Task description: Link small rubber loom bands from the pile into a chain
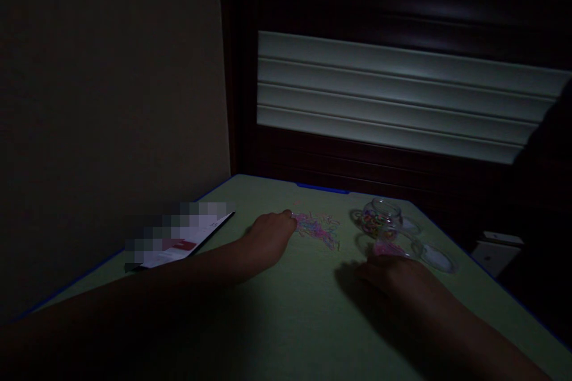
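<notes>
My left hand (270,239) rests at the left edge of a loose pile of thin, colourful bands (318,230), its fingers drawn together; what they pinch, if anything, is too small to tell. On the right, my right hand (388,274) is at the near side of a clear jar (404,243) with pink bands inside, and its fingertips are hidden. Behind that jar stands another clear jar (379,218), filled with multicoloured bands. Two round clear lids (438,258) lie to the right of the jars.
The pale green table (290,321) has a blue edge. A flat dark-edged item with white and red printing (185,244) lies at the left. Beyond the right edge are white devices (496,253). A wall and dark panelling with pale slats stand behind.
</notes>
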{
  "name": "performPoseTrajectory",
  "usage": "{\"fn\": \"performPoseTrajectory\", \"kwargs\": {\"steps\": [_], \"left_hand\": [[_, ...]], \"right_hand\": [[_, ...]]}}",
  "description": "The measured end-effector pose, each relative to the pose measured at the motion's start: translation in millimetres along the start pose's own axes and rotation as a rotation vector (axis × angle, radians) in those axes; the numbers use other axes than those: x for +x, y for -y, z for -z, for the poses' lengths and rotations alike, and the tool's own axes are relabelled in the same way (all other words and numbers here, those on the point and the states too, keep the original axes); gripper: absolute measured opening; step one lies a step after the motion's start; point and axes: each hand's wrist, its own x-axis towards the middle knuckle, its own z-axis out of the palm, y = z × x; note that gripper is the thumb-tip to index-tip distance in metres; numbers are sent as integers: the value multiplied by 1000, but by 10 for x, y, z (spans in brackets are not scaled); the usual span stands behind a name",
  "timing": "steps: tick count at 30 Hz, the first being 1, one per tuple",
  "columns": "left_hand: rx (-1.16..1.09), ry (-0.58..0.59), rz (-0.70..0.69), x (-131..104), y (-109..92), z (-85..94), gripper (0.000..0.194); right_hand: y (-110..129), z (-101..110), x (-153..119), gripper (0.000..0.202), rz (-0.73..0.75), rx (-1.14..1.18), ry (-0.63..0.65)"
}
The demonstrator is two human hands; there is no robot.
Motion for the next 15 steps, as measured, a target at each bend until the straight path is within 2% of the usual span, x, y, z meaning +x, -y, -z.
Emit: {"fn": "performPoseTrajectory", "kwargs": {"steps": [9,15], "left_hand": [[43,-9,-11,-13,-24,40,26],[22,-16,-14,-27,-39,67,25]], "right_hand": [[15,-31,7,18,33,-26,-30],[42,7,-2,19,23,0,-4]]}}
